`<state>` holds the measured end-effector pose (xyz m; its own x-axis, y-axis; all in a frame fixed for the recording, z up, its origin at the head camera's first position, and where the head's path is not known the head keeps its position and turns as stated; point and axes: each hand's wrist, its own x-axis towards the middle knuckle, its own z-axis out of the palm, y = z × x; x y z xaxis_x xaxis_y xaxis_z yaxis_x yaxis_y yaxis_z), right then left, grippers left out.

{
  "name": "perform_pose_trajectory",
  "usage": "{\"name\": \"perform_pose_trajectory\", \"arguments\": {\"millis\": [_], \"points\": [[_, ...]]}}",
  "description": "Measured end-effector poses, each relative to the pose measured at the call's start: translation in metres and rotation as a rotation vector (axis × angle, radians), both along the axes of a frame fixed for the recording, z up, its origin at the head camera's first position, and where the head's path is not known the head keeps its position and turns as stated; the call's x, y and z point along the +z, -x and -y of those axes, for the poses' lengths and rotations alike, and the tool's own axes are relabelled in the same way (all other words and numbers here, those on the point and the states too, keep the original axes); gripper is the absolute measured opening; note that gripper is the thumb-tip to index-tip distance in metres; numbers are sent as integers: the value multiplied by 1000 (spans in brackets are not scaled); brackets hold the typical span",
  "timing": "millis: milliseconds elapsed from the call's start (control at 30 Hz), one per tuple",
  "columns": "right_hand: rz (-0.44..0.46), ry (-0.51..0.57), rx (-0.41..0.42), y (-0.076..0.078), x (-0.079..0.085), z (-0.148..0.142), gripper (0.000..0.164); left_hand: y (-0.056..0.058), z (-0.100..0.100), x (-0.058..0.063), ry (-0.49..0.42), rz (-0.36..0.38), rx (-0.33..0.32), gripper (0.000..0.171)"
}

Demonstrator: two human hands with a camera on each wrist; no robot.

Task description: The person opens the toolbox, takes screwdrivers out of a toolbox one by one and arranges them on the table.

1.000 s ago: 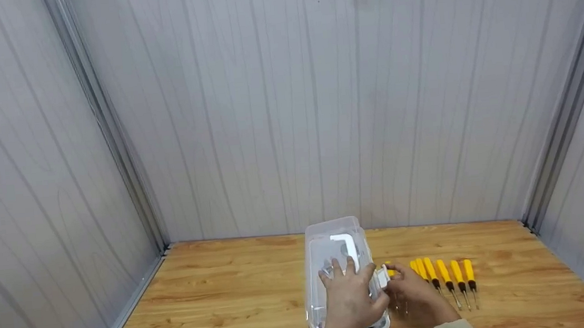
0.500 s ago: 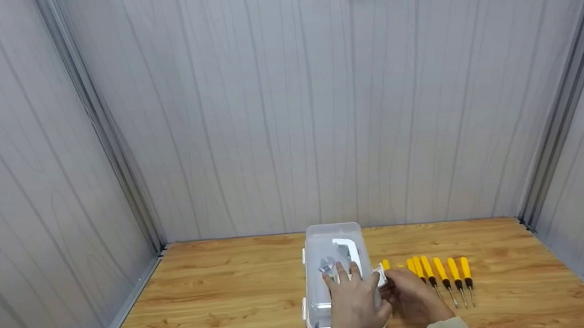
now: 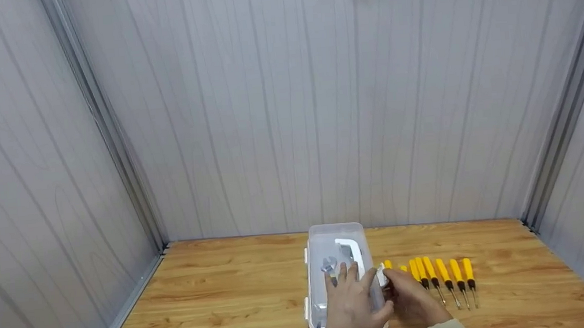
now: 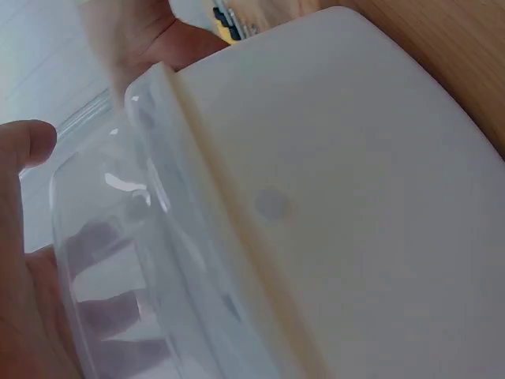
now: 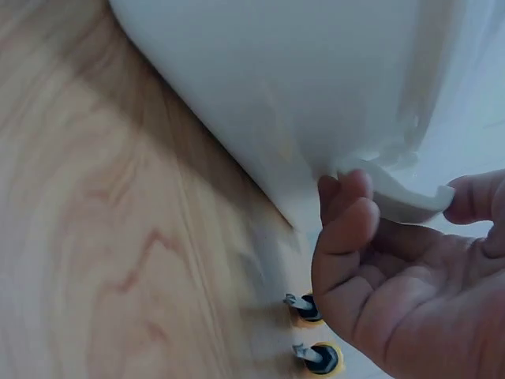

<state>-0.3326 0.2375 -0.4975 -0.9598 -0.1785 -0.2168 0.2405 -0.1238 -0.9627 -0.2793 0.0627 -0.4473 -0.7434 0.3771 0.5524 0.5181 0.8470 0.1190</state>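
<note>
A toolbox with a clear lid (image 3: 336,231) and a white body (image 4: 371,189) stands on the table. My left hand (image 3: 351,307) rests on the lid with fingers spread; in the left wrist view its fingers show through the clear plastic. Beside the box, my right hand (image 3: 413,292) holds a white latch (image 3: 382,275) on the right side. The right wrist view shows thumb and curled fingers around this latch (image 5: 402,199), which stands out from the wall. Through the lid I see a metal wrench head (image 3: 328,264), and a white handle (image 3: 353,251) lies along the lid.
Several yellow-handled screwdrivers (image 3: 442,269) lie in a row to the right of the box, close to my right hand. Two white latches, one of them this latch (image 3: 307,308), are on the box's left side. Pale panel walls (image 3: 234,111) enclose the wooden table (image 3: 219,297).
The lid, skewed and raised a second ago, now sits level on the box. The left-side latches have come into view. My right hand has closed in on the right latch.
</note>
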Motion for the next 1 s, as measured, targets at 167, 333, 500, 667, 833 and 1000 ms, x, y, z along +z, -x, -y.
{"name": "perform_pose_trajectory", "arguments": {"millis": [167, 333, 500, 667, 833, 1000], "points": [[10, -14, -65, 2, 0, 4, 32, 3, 28, -2, -150, -42, 27, 59], [-7, -61, -111, 4, -1, 6, 33, 12, 63, -10, -334, 83, 86, 55], [-62, -68, -133, 6, -1, 8, 32, 15, 78, -22, -504, 250, 66, 48], [-53, -63, -141, 5, 1, 9, 33, 14, 77, -32, -555, 336, 54, 50], [-65, -113, -170, 4, 5, 7, 34, 13, 74, -34, -579, 376, 77, 50], [-91, -147, -228, 5, 10, 8, 31, 14, 73, -33, -589, 370, 82, 52]]}}
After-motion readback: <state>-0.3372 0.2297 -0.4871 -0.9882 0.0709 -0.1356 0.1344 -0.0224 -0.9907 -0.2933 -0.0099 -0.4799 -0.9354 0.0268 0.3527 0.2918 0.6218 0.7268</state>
